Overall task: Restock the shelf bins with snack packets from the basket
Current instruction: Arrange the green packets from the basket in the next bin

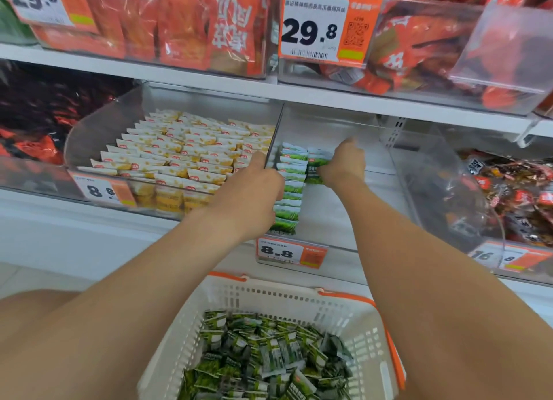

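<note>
A clear shelf bin (338, 124) holds a row of green-and-white snack packets (289, 190) standing along its left wall, with a short second row behind. My left hand (254, 190) rests against the front row beside the bin's divider, its fingers hidden. My right hand (344, 163) grips a few green packets (316, 168) at the second row, deeper in the bin. Below, a white basket (353, 319) with orange handles holds several loose green packets (269, 357).
To the left is a bin full of yellow-and-white packets (179, 154). On the right stands a bin of dark red packets (514, 196). Orange packets fill the upper shelf (185, 26). Price tags (287, 251) hang on the bin fronts.
</note>
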The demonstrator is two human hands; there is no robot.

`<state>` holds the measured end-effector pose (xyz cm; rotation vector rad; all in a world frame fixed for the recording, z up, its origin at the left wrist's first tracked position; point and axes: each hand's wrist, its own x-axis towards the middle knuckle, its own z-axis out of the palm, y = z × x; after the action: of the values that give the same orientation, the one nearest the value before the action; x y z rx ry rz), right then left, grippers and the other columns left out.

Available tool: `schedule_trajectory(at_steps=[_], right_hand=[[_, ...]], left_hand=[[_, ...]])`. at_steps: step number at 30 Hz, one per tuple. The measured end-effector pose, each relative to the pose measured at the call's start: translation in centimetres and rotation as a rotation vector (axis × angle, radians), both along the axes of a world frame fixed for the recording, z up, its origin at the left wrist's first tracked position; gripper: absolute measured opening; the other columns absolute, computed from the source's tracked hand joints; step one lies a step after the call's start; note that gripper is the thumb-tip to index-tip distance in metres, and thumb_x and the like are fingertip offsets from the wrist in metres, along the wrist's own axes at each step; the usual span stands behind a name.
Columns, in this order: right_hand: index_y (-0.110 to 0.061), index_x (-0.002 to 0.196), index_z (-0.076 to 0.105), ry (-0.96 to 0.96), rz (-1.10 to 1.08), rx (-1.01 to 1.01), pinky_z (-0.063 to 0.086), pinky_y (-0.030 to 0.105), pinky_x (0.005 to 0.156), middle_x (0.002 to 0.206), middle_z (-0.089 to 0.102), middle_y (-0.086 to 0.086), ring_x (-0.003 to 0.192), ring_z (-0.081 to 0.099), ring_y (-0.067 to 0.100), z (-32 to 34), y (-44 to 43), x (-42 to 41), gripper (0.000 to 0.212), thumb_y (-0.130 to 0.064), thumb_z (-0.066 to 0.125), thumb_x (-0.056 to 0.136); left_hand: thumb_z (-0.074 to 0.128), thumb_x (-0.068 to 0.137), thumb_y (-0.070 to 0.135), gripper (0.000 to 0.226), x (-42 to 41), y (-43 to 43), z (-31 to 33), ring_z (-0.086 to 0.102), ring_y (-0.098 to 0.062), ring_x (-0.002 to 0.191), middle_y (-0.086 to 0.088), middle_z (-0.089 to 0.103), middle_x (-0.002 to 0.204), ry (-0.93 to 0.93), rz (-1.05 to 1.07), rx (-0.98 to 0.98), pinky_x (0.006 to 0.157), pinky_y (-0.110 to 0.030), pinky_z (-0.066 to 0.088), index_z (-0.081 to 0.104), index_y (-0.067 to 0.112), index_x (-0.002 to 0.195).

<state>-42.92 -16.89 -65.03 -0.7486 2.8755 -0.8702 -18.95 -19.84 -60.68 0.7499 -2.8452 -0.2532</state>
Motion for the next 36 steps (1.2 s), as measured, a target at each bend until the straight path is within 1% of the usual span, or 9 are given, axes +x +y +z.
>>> schedule_trajectory(at_steps=[6, 9, 12, 16, 20, 23, 26, 30, 36], right_hand=[[-0.004, 0.092, 0.061, 0.09, 0.184, 0.193, 0.054, 0.033, 0.073, 0.101, 0.061, 0.012, 0.068, 0.049, 0.021, -0.5, 0.3, 0.6, 0.023, -0.026, 0.068, 0.093], [-0.004, 0.115, 0.074, 0.082, 0.338, 0.249, 0.055, 0.039, 0.096, 0.122, 0.066, 0.014, 0.104, 0.062, 0.033, -0.5, 1.5, 0.5, 0.028, -0.016, 0.062, 0.092], [-0.016, 0.153, 0.048, -0.061, 0.476, 0.363, 0.043, 0.037, 0.111, 0.154, 0.047, 0.011, 0.137, 0.047, 0.035, 0.2, 3.1, 0.4, 0.055, -0.018, 0.055, 0.098], [-0.021, 0.162, 0.029, -0.092, 0.565, 0.449, 0.034, 0.04, 0.118, 0.164, 0.034, 0.009, 0.149, 0.035, 0.032, 1.2, 5.3, 1.1, 0.061, -0.02, 0.048, 0.104], [-0.003, 0.126, 0.066, 0.121, 0.548, 0.277, 0.05, 0.049, 0.103, 0.129, 0.066, 0.022, 0.12, 0.059, 0.042, 3.6, 7.6, 4.5, 0.036, -0.011, 0.047, 0.097], [-0.011, 0.09, 0.072, 0.259, 0.514, 0.07, 0.058, 0.045, 0.08, 0.084, 0.073, 0.012, 0.08, 0.066, 0.035, 5.3, 10.4, 8.4, 0.024, -0.015, 0.048, 0.089], [-0.02, 0.075, 0.065, 0.294, 0.545, 0.02, 0.059, 0.038, 0.067, 0.068, 0.067, -0.001, 0.066, 0.063, 0.026, 6.5, 14.1, 12.6, 0.021, -0.028, 0.046, 0.077], [-0.019, 0.075, 0.067, 0.198, 0.736, 0.322, 0.06, 0.038, 0.065, 0.073, 0.065, 0.001, 0.073, 0.064, 0.027, 6.3, 18.1, 16.6, 0.015, -0.025, 0.053, 0.073], [-0.017, 0.075, 0.046, 0.193, 0.949, 0.831, 0.044, 0.031, 0.056, 0.08, 0.046, 0.002, 0.069, 0.055, 0.024, 0.3, 21.5, 17.9, 0.019, -0.02, 0.056, 0.091]], left_hand=[[0.063, 0.088, -0.005, 0.044, 0.3, 0.1, 0.0, 0.062, -0.036, 0.1, -0.012, 0.038, 0.135, -0.033, -0.018, 0.026, 0.089, -0.048, 0.055, 0.067, 0.022, 0.122], [0.061, 0.09, -0.006, 0.047, 0.4, 0.4, 0.1, 0.061, -0.033, 0.095, -0.014, 0.035, 0.138, -0.068, -0.025, 0.021, 0.087, -0.047, 0.055, 0.065, 0.022, 0.127], [0.061, 0.091, -0.004, 0.046, 0.7, 0.2, 0.2, 0.061, -0.034, 0.1, -0.012, 0.038, 0.136, -0.058, -0.047, 0.041, 0.089, -0.045, 0.054, 0.064, 0.023, 0.128], [0.061, 0.091, 0.008, 0.039, 1.3, 0.8, 0.4, 0.046, -0.041, 0.124, -0.014, 0.037, 0.144, -0.033, -0.023, -0.016, 0.102, -0.05, 0.046, 0.064, 0.025, 0.125], [0.066, 0.084, 0.011, 0.023, 2.2, 3.1, 1.1, 0.042, -0.036, 0.114, -0.013, 0.044, 0.126, 0.196, 0.047, -0.319, 0.089, -0.048, 0.046, 0.064, 0.016, 0.107], [0.063, 0.089, 0.02, 0.008, 3.6, 5.6, 1.8, 0.055, -0.026, 0.083, 0.002, 0.056, 0.091, 0.326, 0.038, -0.216, 0.06, -0.037, 0.042, 0.058, 0.023, 0.094], [0.064, 0.089, 0.034, 0.012, 5.0, 7.5, 0.2, 0.063, -0.022, 0.073, 0.005, 0.063, 0.072, 0.071, 0.009, -0.002, 0.057, -0.036, 0.051, 0.062, 0.025, 0.082], [0.064, 0.093, 0.042, 0.019, 5.5, 9.5, -3.8, 0.064, -0.021, 0.091, 0.004, 0.068, 0.096, -0.457, -0.153, 0.148, 0.074, -0.036, 0.055, 0.064, 0.025, 0.082], [0.056, 0.092, 0.011, 0.023, 3.9, 11.8, -13.5, 0.042, -0.021, 0.056, -0.018, 0.055, 0.068, -0.769, -0.214, 0.317, 0.06, -0.036, 0.041, 0.056, 0.001, 0.072]])
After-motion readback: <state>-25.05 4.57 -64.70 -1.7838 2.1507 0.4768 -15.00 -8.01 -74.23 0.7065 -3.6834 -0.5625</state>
